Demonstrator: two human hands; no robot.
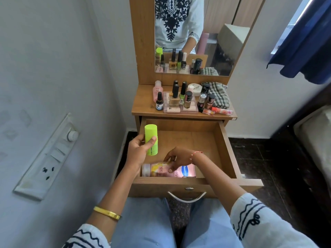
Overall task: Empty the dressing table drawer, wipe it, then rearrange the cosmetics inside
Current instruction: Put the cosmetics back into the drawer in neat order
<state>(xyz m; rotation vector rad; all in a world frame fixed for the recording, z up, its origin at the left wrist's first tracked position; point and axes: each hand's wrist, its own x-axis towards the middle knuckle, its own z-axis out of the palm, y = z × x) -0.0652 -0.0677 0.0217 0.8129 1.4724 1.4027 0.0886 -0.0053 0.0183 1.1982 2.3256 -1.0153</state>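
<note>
Beside a grey wall (53,59), the left hand (137,151) grips a green tube (151,139) over the open drawer (197,183), the right hand (176,158) seemingly holds a pink bottle (186,171), and cosmetics crowd the tabletop (143,106).

Your left hand (137,151) grips lime-green bottle (151,139); pink lotion bottle (180,171) with blue logo; checked grey-white cloth (219,94); your sleeves white, navy squiggles.

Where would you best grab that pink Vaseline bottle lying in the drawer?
Around its middle, from above. The pink Vaseline bottle lies on its side along the drawer front wall, so only its upper side is free; the right hand already rests there.
</note>
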